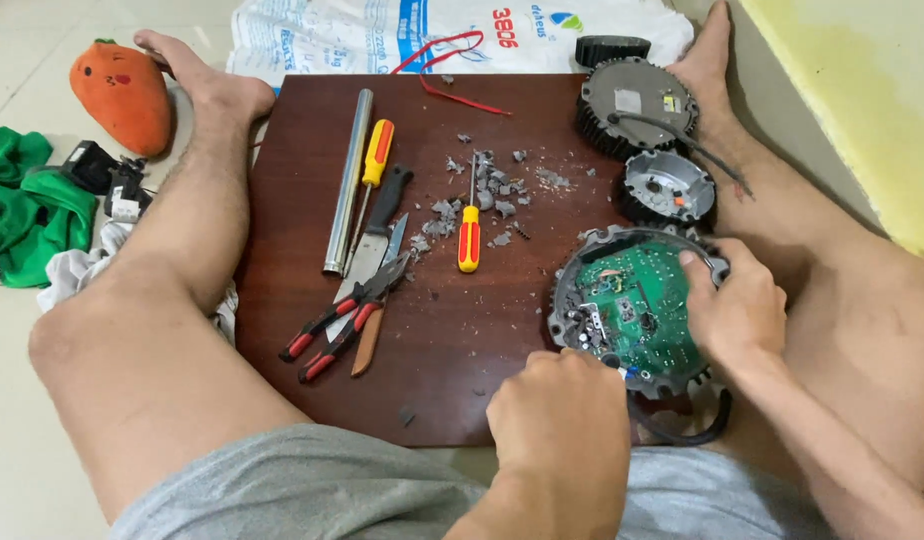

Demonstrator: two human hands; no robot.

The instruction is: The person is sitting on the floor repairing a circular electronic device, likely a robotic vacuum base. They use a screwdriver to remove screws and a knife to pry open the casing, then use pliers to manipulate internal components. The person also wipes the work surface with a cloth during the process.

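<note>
Brown wooden board (442,370) on tiled floor (22,450); both hands (567,420) (737,310) clamp the round circuit housing (632,305)

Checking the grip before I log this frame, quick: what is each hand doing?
Left hand: curled shut on the near rim of the round housing with the green circuit board.
Right hand: gripping that housing's right rim.

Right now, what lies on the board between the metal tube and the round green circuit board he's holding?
In the head view, between the tube and circuit board lie two yellow screwdrivers, a knife, red-handled pliers and grey debris.
</note>
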